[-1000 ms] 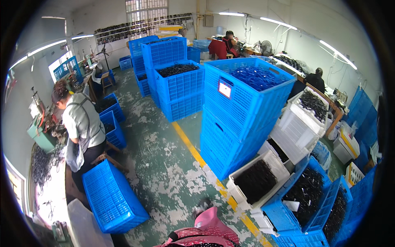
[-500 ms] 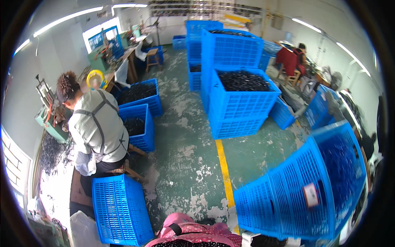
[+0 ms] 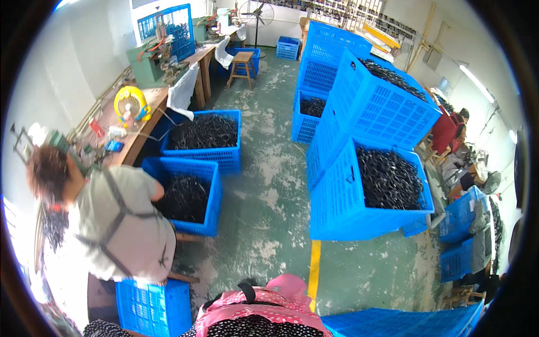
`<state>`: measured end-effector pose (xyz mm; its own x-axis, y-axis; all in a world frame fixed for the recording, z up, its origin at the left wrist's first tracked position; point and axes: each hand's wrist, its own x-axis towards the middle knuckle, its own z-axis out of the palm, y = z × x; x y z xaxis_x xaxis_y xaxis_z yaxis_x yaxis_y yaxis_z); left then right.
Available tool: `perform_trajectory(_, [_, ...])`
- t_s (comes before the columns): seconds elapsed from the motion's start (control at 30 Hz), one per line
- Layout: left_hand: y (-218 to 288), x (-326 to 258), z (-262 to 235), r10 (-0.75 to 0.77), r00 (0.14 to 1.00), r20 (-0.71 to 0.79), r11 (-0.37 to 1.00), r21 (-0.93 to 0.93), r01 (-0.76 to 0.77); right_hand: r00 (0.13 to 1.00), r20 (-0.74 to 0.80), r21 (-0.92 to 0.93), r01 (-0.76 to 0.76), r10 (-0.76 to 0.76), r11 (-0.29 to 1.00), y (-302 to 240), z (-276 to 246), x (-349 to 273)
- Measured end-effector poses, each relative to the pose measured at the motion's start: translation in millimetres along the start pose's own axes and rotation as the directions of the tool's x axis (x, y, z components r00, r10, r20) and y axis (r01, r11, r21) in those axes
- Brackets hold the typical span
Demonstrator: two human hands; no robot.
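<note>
Blue crate (image 3: 152, 306) close at seven o'clock, hands out of sight!

Both hands are beyond the view, so I can't tell how the fingers stand; just a dotted sleeve (image 3: 106, 328) peeks in at seven. That crate looks stiff, slick, likely light if empty, though its inside is hidden; its rim should make the best hold. Over at three, the full crate (image 3: 365, 227), heaped with black strips (image 3: 390, 180), must weigh more: two hands, I'd say. And what a swing since half a second ago! The right-hand stack (image 3: 404, 323) shrinks to a sliver at five, the co-worker (image 3: 123, 224) looms larger at eight, and the yellow fan (image 3: 132, 104) shows fully at ten.
</note>
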<state>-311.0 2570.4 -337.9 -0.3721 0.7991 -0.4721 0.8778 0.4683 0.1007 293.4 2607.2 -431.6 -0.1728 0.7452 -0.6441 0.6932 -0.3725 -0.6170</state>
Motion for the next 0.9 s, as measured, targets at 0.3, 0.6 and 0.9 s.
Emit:
perform_trajectory(0.3, [30.0,271.1,-128.8,-0.210,0.978,-0.001,0.971,0.118,0.209,0.989,0.030,0.015,-0.145,0.145,0.989,-113.8,-121.1,296.5])
perform_trajectory(0.6, [103.0,516.0,-251.2,-0.376,0.912,0.166,0.923,0.150,0.354,0.995,0.085,-0.158,-0.032,0.046,0.987,-329.9,-337.4,612.0])
perform_trajectory(0.9, [162.8,791.7,-329.3,-0.302,0.854,0.424,0.951,0.194,0.240,0.982,0.186,-0.284,0.081,-0.028,0.955,-554.0,-431.8,924.6])
